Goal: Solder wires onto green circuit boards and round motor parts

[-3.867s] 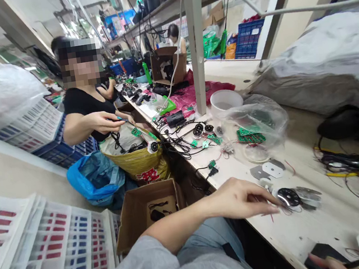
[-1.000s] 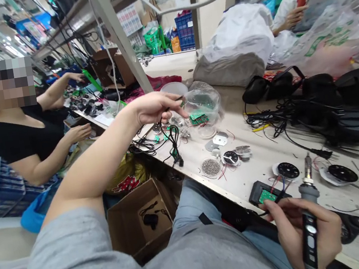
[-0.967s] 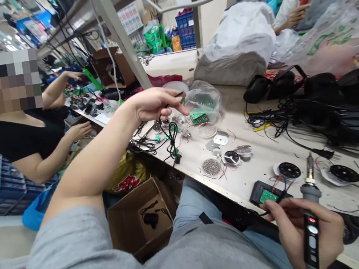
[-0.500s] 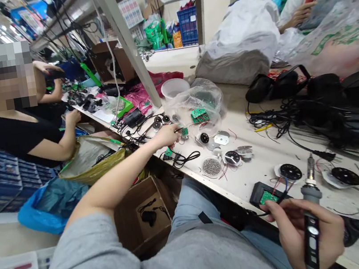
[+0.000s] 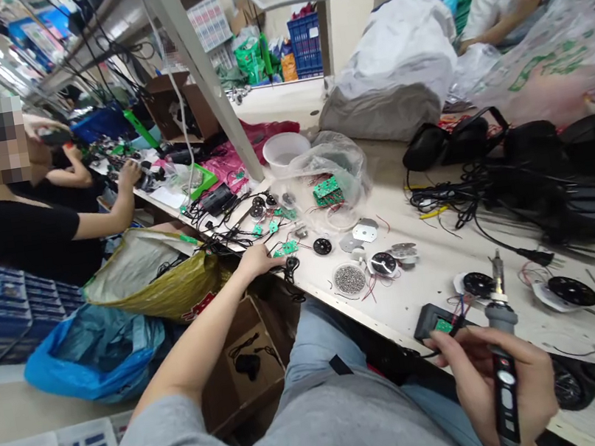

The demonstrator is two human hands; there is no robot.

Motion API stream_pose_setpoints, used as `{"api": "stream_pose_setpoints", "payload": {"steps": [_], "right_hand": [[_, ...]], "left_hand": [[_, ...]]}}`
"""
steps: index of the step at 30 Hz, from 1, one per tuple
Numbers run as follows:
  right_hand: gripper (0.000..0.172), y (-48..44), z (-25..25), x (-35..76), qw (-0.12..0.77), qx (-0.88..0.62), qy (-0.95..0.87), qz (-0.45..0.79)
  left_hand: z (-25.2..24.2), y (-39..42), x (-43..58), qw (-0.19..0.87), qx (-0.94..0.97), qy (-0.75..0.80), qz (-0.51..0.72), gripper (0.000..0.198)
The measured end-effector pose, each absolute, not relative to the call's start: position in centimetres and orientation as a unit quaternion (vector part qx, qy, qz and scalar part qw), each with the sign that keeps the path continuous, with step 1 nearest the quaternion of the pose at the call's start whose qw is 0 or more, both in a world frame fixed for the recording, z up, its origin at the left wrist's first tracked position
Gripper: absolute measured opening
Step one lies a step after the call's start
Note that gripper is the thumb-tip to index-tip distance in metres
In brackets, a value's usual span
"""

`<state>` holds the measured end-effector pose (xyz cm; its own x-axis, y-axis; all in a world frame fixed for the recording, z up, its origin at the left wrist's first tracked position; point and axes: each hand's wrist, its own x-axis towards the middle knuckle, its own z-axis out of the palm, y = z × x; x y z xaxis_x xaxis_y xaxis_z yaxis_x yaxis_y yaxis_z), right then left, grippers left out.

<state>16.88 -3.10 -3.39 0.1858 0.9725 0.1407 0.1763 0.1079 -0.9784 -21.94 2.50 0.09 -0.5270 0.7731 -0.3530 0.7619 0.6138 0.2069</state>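
My left hand is at the bench's front edge with its fingers closed on a bunched black cord, partly hidden by them. Just beyond the fingertips lies a small green circuit board. My right hand is wrapped round a soldering iron, its metal tip pointing up and away. Thumb and fingers of that hand are also close to thin wires running to a black housing. Inside the housing sits a green circuit board.
A dish of metal wool and several round black-and-white speaker-like parts lie mid-bench. Behind are a plastic bag with green boards and a white bowl. Tangled black cables lie right. A co-worker sits left.
My left hand has drawn back toward the bench edge, and the black cord is bunched and hangs over it. My right hand still holds the soldering iron by the housing.
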Motion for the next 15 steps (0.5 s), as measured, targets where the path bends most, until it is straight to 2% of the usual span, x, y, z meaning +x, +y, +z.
{"api": "stream_pose_setpoints", "payload": {"steps": [4, 10, 15], "right_hand": [[0.051, -3.0, -3.8, 17.4, 0.542, -0.544, -0.514, 0.383], [0.049, -3.0, -3.8, 17.2, 0.568, -0.524, -0.522, 0.361], [0.046, -3.4, -3.4, 16.6, 0.589, -0.526, -0.515, 0.334]], "left_hand": [[-0.2, 1.9, -22.2, 0.222, 0.443, 0.866, 0.068, 0.052], [1.0, 0.5, -20.9, 0.277, 0.447, 0.823, 0.215, 0.06], [4.7, 0.0, -20.6, 0.4, 0.434, 0.72, 0.366, 0.067]]}}
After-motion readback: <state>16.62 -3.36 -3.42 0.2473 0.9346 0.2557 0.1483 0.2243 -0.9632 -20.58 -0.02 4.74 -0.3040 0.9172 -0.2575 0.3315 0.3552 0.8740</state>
